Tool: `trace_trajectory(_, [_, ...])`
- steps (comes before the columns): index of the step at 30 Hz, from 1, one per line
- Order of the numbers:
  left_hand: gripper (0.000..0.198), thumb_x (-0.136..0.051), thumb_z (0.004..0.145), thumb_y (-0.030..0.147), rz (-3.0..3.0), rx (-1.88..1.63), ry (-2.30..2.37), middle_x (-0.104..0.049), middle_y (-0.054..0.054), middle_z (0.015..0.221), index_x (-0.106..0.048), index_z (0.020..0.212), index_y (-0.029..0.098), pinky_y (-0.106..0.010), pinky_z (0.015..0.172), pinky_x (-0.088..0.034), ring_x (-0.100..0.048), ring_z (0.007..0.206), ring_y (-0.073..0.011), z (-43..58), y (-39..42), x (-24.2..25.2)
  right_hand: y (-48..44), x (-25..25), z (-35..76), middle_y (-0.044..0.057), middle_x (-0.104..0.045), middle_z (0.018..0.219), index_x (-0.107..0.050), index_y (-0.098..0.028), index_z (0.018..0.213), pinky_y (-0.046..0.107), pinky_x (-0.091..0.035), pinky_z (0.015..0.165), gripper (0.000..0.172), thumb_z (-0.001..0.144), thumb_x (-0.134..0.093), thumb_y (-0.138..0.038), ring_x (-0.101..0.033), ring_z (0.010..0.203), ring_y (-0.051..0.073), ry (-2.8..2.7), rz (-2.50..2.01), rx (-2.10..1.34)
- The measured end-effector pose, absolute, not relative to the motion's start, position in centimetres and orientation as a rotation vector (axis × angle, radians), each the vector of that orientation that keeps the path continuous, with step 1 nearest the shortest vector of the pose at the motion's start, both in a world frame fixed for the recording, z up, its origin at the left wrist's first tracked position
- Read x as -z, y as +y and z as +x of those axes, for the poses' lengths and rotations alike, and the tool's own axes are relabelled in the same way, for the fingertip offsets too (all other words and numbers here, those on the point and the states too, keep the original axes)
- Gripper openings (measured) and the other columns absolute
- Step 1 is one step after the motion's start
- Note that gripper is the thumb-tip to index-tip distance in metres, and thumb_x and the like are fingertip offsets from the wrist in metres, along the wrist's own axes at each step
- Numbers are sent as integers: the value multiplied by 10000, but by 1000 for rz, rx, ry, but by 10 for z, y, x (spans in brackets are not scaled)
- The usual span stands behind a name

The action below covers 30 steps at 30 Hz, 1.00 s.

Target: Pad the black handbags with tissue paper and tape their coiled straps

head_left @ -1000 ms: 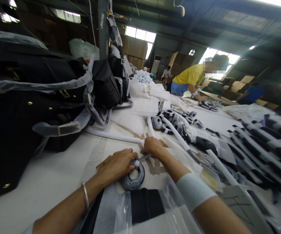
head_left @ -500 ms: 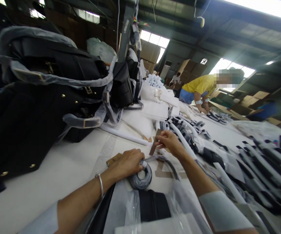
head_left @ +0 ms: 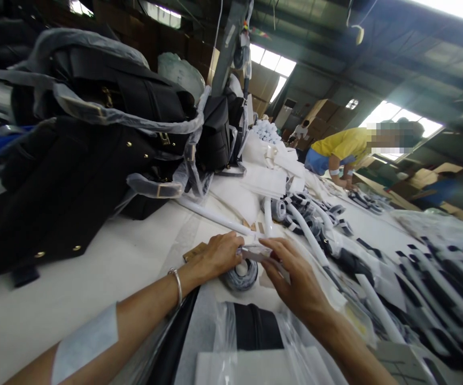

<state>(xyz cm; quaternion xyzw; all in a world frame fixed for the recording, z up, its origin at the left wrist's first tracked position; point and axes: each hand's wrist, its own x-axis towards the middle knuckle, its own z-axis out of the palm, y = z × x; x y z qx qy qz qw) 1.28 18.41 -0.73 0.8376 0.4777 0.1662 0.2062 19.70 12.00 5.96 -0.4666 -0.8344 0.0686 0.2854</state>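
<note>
A coiled strap (head_left: 242,280) in clear film lies on the table just below my left hand (head_left: 221,255). From beside the coil, a narrow greyish length of the film-wrapped strap (head_left: 253,255) runs between my hands. My left fingers are closed on its left end. My right hand (head_left: 293,270) grips the other end between thumb and fingers; part of that end is hidden. A brown card piece (head_left: 194,251) lies behind my left wrist. Nearest my body is a black bag (head_left: 257,326) partly covered by clear plastic and white sheeting.
Black bags with film-wrapped handles (head_left: 107,144) are piled at left. White padded pieces (head_left: 263,182) and several coiled straps (head_left: 315,219) lie beyond my hands. Long black and white strips (head_left: 436,294) cover the right side. A person in yellow (head_left: 338,147) bends over the table further back.
My right hand has moved down and nearer, from a brown card piece to the strap. My left hand has shifted from the coil's top to the strap end. The view has swung slightly left.
</note>
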Motion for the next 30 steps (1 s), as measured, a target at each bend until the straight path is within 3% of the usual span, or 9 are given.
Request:
trace_trajectory(6, [190, -595, 803, 212, 2315, -474, 1365, -693, -55, 1028, -645, 985, 233, -317, 813, -511, -680, 956, -245, 13, 187, 3, 94, -32, 199, 31, -662, 809, -637, -248, 1033, 292, -522, 695, 186, 937, -512, -149, -650, 754, 186, -2450, -1232, -42])
trace_trajectory(15, [216, -566, 837, 190, 2372, -511, 1364, -660, -63, 1094, -605, 1045, 233, -312, 851, -505, -662, 983, -229, 13, 184, 4, 82, -14, 185, 22, -656, 763, -640, -242, 956, 258, -489, 619, 213, 955, -458, -132, -628, 657, 159, -2451, -1241, -2])
trace_trajectory(19, [227, -556, 846, 193, 2400, -539, 1334, -649, -61, 1105, -591, 1066, 233, -316, 856, -505, -656, 994, -235, 13, 184, 5, 94, -22, 187, 18, -690, 803, -637, -238, 918, 241, -507, 645, 92, 928, -556, -196, -663, 696, 156, -2208, -1293, -73])
trace_trajectory(23, [238, -558, 836, 190, 2412, -553, 1308, -647, -57, 1096, -586, 1069, 230, -315, 847, -507, -657, 986, -236, 14, 181, -1, 101, -16, 188, 21, -676, 799, -631, -228, 925, 257, -487, 641, 143, 943, -507, -160, -648, 688, 162, -2302, -1327, -8])
trace_trajectory(26, [238, -559, 831, 181, 2421, -546, 1279, -645, -54, 1087, -582, 1063, 231, -311, 844, -505, -653, 986, -232, 15, 178, -4, 104, -6, 185, 27, -638, 745, -620, -220, 868, 289, -454, 634, 205, 942, -464, -111, -601, 663, 179, -2507, -1336, 213])
trace_trajectory(30, [221, -565, 838, 190, 2406, -531, 1263, -648, -57, 1091, -581, 1056, 225, -309, 857, -495, -645, 1006, -232, 15, 177, -1, 118, -4, 179, 61, -662, 857, -635, -211, 845, 387, -451, 799, 216, 940, -474, -104, -589, 844, 241, -2540, -1293, 520])
